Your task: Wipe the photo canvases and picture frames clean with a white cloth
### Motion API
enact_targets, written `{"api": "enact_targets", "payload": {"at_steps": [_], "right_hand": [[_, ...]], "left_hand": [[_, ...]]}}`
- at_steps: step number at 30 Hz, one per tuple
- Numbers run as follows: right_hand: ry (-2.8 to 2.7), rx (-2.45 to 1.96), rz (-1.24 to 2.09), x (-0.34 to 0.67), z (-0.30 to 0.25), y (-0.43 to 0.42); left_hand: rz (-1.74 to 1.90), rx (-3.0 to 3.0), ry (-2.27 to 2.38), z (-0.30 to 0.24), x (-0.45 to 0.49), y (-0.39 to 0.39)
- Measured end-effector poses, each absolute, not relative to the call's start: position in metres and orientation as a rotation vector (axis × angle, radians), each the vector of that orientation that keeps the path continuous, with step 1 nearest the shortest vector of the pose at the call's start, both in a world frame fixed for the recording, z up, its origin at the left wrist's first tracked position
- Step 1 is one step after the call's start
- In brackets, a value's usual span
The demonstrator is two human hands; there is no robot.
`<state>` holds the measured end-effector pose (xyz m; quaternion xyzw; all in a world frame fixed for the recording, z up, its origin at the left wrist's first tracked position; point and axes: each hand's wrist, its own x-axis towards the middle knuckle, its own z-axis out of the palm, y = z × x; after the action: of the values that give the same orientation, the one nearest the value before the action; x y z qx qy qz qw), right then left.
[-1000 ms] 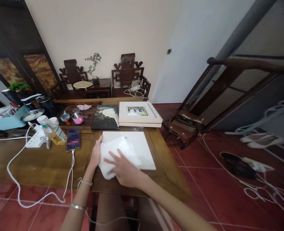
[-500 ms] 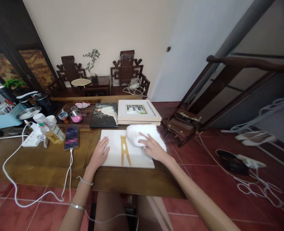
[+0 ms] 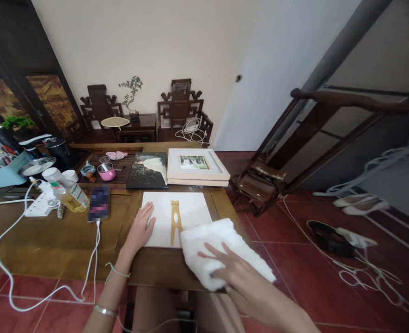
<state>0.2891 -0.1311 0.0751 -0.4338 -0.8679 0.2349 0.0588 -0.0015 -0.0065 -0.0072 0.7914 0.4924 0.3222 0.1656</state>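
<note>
A white board (image 3: 159, 236) lies on the wooden table, with a yellow long-legged animal figure (image 3: 175, 217) on its face. My left hand (image 3: 143, 225) rests flat on the board's left edge, fingers stretched out. Over the board's lower right corner and the table edge spreads a fluffy white towel (image 3: 204, 240). My right hand (image 3: 228, 266) grips this towel from above, its fingers spread across the cloth and the thumb partly sunk in the folds. Part of the towel hangs past the table's right side.
Behind the board lie a framed photo (image 3: 199, 164) and a dark picture panel (image 3: 148, 171). To the left are a phone (image 3: 99, 203) on a cable, an oil-coloured bottle (image 3: 74, 198), a power strip (image 3: 39, 203) and a pink cup (image 3: 106, 172). A wooden chair (image 3: 259, 185) with a brown bag stands right.
My right hand has drawn the white towel from the board's upper right down toward me, past its lower right corner. The left hand stays on the board's left edge.
</note>
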Motion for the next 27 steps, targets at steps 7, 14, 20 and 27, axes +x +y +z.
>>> {"api": "enact_targets", "payload": {"at_steps": [7, 14, 20, 27], "right_hand": [[-2.411, -1.541, 0.695, 0.297, 0.060, -0.060], [-2.344, -1.622, 0.359, 0.219, 0.052, 0.002], [-2.605, -1.204, 0.415, 0.211, 0.047, -0.090], [-2.637, -1.088, 0.627, 0.243, 0.059, -0.100]], "left_hand": [[0.880, 2.255, 1.410, -0.006, -0.002, -0.005], [0.893, 2.210, 1.395, -0.005, -0.003, -0.004], [0.950, 2.216, 1.402, -0.008, -0.002, -0.005], [0.929, 2.252, 1.400, -0.008, -0.001, -0.005]]}}
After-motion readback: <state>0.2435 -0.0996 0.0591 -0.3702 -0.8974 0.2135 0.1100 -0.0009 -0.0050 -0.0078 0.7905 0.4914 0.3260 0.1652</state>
